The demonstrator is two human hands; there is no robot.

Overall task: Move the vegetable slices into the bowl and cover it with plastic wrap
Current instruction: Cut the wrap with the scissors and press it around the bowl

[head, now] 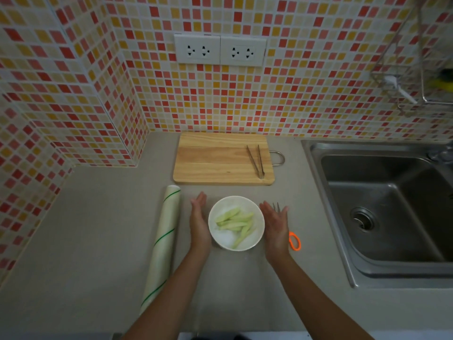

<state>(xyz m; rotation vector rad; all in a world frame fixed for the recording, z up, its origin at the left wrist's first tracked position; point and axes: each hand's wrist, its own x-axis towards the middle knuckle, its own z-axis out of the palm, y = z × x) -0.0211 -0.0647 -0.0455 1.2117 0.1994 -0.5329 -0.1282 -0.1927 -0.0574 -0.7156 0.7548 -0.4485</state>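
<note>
both hands, left [199, 225] and right [275, 228], flat and empty, flank the bowl [255, 238] of slices [235, 223]; wrap roll [161, 244] beyond the left.

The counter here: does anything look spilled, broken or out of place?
Nothing stands out. The green slices all lie inside the white bowl, none on the cutting board or counter. The tongs rest on the board, and the wrap roll lies beside the bowl. Both open hands, left and right, flank the bowl.

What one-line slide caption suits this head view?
Open hands, left and right, flank a white bowl of vegetable slices; wrap roll beside it.
</note>
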